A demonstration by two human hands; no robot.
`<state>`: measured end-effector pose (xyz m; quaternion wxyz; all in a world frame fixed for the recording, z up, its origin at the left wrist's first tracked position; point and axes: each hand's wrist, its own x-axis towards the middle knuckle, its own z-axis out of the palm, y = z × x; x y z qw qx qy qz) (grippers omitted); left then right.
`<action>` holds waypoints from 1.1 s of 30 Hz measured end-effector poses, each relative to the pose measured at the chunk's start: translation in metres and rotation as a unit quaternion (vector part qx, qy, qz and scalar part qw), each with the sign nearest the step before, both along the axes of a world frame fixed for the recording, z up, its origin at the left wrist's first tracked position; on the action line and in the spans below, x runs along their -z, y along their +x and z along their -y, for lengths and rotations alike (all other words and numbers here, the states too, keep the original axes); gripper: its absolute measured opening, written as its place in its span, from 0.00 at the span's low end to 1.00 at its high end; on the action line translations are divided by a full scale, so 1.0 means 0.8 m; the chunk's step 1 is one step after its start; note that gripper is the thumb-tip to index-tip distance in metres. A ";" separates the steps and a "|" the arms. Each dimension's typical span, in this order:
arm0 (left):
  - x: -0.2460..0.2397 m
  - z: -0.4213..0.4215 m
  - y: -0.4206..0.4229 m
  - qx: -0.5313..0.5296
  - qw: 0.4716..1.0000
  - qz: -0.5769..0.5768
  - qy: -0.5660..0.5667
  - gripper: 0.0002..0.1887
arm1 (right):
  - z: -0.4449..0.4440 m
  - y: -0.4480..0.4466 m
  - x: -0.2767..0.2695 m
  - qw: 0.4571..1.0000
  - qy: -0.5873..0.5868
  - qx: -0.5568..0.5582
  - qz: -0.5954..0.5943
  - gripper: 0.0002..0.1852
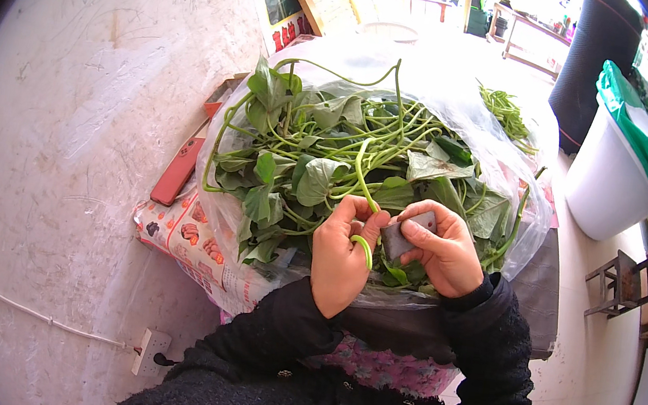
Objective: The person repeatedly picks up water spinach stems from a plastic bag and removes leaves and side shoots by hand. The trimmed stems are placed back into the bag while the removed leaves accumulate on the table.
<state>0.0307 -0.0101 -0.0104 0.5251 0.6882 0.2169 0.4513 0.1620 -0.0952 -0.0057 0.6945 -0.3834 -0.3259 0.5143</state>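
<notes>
My left hand (340, 265) pinches a green leaf stem (362, 171) between thumb and fingers, and the stem's lower end curls out below the thumb. Close beside it, my right hand (445, 251) grips a small flat grey metal blade (397, 242) with a hole near one corner. The blade's left edge is by my left thumb; whether it touches the stem I cannot tell. Under and beyond both hands lies a heap of leafy green vines (320, 181), probably sweet potato greens, on a clear plastic bag (515, 250).
A bunch of leafless stems (504, 112) lies at the table's back right. A red phone (178, 171) rests at the left on printed paper (197, 247), beside the wall (110, 115). To the right stand a white bin (613, 171) with a green liner and a small wooden chair (630, 279).
</notes>
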 end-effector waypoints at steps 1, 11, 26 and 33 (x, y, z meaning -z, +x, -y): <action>0.000 0.000 -0.001 0.001 1.000 0.001 -0.003 0.07 | 0.000 0.000 0.000 1.000 0.001 0.000 0.003 0.09; -0.002 0.000 -0.018 0.057 0.993 0.035 -0.097 0.08 | -0.004 0.007 0.003 0.997 0.017 0.078 0.020 0.08; -0.013 0.008 -0.038 0.208 0.963 -0.028 -0.166 0.09 | -0.031 0.190 -0.120 0.703 -0.076 0.465 0.533 0.08; -0.023 0.000 -0.042 0.193 0.944 0.005 -0.268 0.11 | 0.007 0.084 -0.076 0.841 0.083 0.356 0.399 0.08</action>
